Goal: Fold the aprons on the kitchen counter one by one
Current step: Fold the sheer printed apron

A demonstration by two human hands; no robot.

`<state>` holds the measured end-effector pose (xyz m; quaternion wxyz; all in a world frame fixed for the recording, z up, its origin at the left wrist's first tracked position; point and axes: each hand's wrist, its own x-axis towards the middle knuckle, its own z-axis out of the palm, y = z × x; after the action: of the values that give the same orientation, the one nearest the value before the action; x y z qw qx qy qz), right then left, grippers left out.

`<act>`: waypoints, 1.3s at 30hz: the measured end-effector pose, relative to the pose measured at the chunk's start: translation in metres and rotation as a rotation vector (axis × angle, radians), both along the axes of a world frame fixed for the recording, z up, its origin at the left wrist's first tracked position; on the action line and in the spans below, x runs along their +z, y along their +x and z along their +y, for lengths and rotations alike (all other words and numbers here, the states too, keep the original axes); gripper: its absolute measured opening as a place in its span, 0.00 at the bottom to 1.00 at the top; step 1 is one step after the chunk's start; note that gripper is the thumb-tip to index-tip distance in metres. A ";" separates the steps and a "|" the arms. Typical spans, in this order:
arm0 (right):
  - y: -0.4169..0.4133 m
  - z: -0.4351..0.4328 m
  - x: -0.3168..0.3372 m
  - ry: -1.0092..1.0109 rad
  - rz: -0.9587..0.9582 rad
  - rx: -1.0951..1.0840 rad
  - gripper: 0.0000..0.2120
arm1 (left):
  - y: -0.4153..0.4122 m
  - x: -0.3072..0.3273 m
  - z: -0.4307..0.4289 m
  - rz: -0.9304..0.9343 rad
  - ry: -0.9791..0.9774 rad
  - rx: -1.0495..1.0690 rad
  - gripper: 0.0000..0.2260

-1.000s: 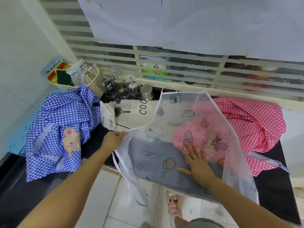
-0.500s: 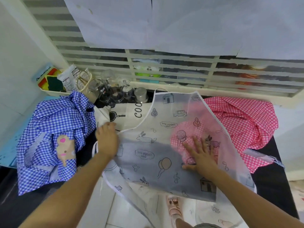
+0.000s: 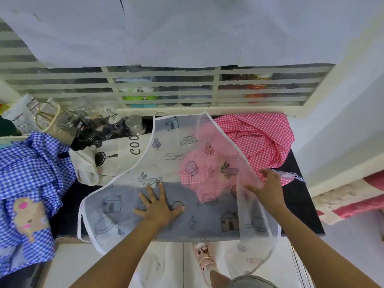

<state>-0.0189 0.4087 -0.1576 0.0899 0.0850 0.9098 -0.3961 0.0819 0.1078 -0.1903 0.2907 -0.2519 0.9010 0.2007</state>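
Sheer white printed apron (houses, rabbits, balloons, white piped edge) lies spread on the black stone counter, bib toward the far wall, hem hanging over the near edge. Left hand lies flat on it, fingers straight and spread, pressing the middle of the sheet close to the near edge. Judged as an anchor, so the slippery film does not slide while the other side is turned.

Right hand grasps the apron's right side edge, fingers curled round the film. That edge is raised off the counter as a loose standing flap, probably the start of a lengthwise fold, right side over to the left. So the apron sits under the left palm, with its right edge in the right hand.

Its right part covers some of the crumpled pink-and-white gingham apron, which shows through. Its left bib edge overlaps the cream canvas apron lettered "COO". Crumpled blue-and-white gingham apron sits well apart at the left, unfolded. Clear glass jars stand far left, uninvolved.
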 end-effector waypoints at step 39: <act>0.077 0.003 0.014 0.310 0.513 -0.258 0.29 | -0.006 0.002 -0.051 -0.045 -0.074 -0.210 0.57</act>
<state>0.0577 0.4116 -0.1434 -0.2071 0.1097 0.9341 -0.2693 0.0757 0.0568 -0.1888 0.3206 -0.1712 0.9225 0.1299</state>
